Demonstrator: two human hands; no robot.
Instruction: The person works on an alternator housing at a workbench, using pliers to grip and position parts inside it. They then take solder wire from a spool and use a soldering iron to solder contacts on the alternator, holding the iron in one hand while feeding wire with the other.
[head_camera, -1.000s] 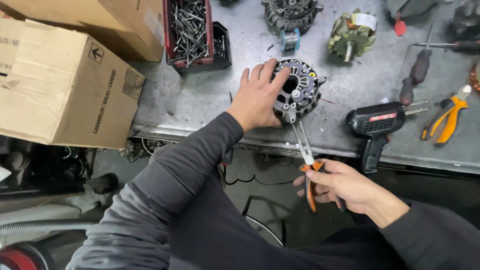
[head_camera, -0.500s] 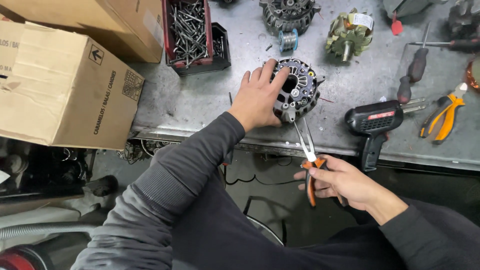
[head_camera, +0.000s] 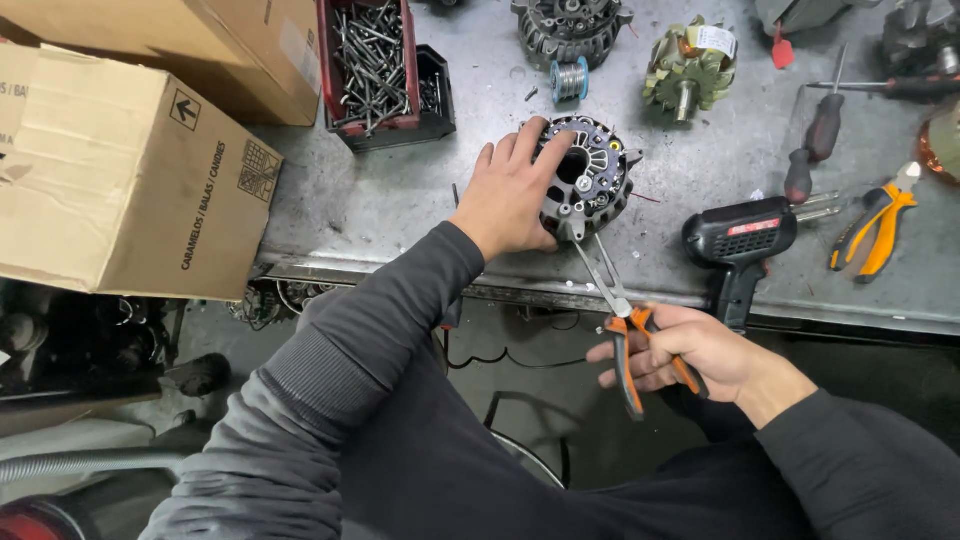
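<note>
Desk (head_camera: 400, 215) top: dull grey metal, scuffed, speckled with debris. Alternator housing (head_camera: 590, 175) near the front edge: dark grey-black casting, silver lugs. Long-nose pliers (head_camera: 625, 320) at that edge: bare steel jaws, orange-and-black handles. Second pliers (head_camera: 872, 228) toward the right edge: same orange and black. Soldering gun (head_camera: 740, 240): black body, red label strip. Screwdrivers (head_camera: 812, 145): dark maroon handles. Rotor (head_camera: 688, 70) at the back edge: olive-green windings, white tag. Solder spool (head_camera: 570, 80): blue with silver wire. Bin of bolts (head_camera: 372, 55) at the back: red with a black bin beside it, grey steel bolts. Cardboard boxes (head_camera: 130, 190) at the left corner: tan, black print and an arrow mark. Sleeves (head_camera: 380, 330): charcoal grey, ribbed weave.
</note>
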